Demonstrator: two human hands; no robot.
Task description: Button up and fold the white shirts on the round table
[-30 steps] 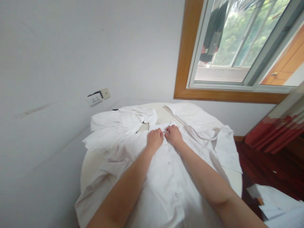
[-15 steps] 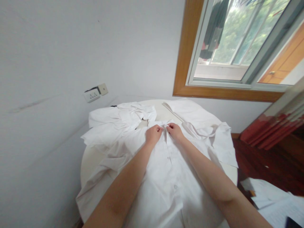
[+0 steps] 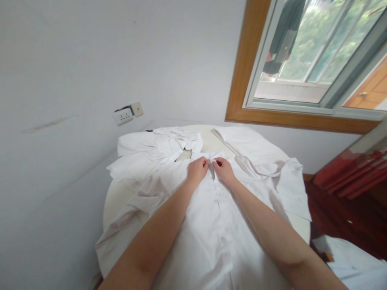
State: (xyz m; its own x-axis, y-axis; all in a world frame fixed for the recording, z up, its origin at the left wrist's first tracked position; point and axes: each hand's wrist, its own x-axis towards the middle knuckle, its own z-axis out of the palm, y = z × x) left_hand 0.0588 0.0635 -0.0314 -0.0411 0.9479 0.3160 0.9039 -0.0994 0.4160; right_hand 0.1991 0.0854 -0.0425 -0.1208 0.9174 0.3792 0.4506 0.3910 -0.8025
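Note:
A white button-up shirt (image 3: 205,225) lies spread with its front up, its collar end away from me and its sleeves out to both sides. Near the collar, my left hand (image 3: 198,169) pinches the left edge of the front opening. My right hand (image 3: 224,169) pinches the facing edge, close beside it. Fingertips of both hands almost meet, and whatever small part of the shirt is between them is hidden. Below the hands, buttons (image 3: 223,240) run down the front placket. The shirt covers much of a round cream table (image 3: 208,137).
Another crumpled white garment (image 3: 145,149) lies at the table's far left, and a folded white cloth (image 3: 250,141) at the far right. Behind stands a wall with a socket (image 3: 123,116) and a wood-framed window (image 3: 236,100). White papers or cloth (image 3: 353,257) sit at lower right.
The whole view has shifted slightly, so the scene sits further right. Both hands stay at the collar end, and their fingertips have drawn a little closer together.

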